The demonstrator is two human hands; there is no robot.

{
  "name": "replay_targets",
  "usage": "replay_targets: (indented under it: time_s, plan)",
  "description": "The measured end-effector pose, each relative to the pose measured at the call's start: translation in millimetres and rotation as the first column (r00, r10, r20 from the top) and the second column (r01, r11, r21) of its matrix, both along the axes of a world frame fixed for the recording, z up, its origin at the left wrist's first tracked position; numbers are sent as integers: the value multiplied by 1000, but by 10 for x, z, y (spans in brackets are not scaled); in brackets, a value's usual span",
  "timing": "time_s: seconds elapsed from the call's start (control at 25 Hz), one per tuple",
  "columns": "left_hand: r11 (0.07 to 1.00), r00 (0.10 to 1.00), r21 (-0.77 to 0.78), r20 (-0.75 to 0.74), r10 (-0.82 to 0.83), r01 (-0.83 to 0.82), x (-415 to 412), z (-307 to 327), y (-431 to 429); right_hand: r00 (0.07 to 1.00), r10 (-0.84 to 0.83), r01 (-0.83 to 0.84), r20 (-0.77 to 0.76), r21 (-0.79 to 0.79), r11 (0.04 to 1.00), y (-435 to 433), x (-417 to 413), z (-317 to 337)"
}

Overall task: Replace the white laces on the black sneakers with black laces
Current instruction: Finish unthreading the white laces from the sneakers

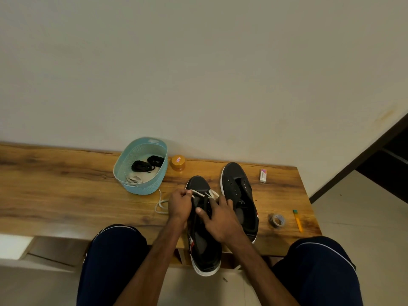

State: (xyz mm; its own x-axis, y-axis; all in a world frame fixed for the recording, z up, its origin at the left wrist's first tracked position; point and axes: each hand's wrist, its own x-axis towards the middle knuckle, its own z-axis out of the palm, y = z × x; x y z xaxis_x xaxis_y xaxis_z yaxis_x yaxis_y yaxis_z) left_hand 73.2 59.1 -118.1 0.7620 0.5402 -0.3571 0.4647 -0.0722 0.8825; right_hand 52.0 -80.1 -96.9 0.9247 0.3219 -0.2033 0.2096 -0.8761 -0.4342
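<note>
Two black sneakers lie on the wooden table. The near sneaker [204, 250] hangs over the front edge and has a white lace [199, 193] across its lowest eyelets near the toe. My left hand [179, 206] pinches that lace at the shoe's left side; a loose loop of it trails onto the table [160, 205]. My right hand [217, 219] rests on the tongue and holds the shoe's upper. The right sneaker [239, 195] has no lace. Two black laces [146, 164] and a white lace [133, 179] lie in the blue basket [123, 160].
An orange-lidded jar [177, 162] stands beside the basket. An eraser [263, 175], a roll of tape [276, 220] and a yellow cutter [298, 220] lie at the table's right end. My knees flank the near sneaker below the table's front edge. A wall runs behind the table.
</note>
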Motion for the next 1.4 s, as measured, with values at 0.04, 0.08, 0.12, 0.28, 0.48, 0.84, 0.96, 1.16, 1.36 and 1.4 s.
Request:
replay_targets:
  time_s: [0.04,0.08,0.12,0.28,0.48,0.84,0.96,1.16,1.36,1.4]
  plan:
    - [999,1000,17,4,-28,28,-14,1,-4,1000,11,-11,-21,3,1000,-1,6,9]
    - [998,999,42,10,-50,50,-28,0,-8,999,14,-14,-40,10,1000,5,10,21]
    - [997,998,64,14,-53,52,-36,11,-8,998,3,-2,-55,25,1000,10,14,22]
    - [998,999,50,23,-46,44,-59,-8,-12,992,-37,43,-120,45,998,-8,34,-39]
    - [549,795,611,-240,-557,570,118,215,-24,997,-81,80,-3,-66,995,42,-69,-15]
    - [103,444,502,-629,-638,859,454,351,-6,997,-51,46,-62,-86,995,62,-26,-15]
    - [283,614,592,-484,-624,754,454,408,97,997,-55,46,-61,-134,990,88,-52,-1]
    - [963,984,-242,101,147,-119,481,604,470,991,-111,98,-78,-159,982,75,-64,24]
    - [639,943,717,-80,-323,279,330,430,421,992,-102,91,-69,-149,985,62,-71,56]
    - [479,877,800,-118,-465,362,291,451,299,993,-101,91,-67,-144,985,63,-73,61]
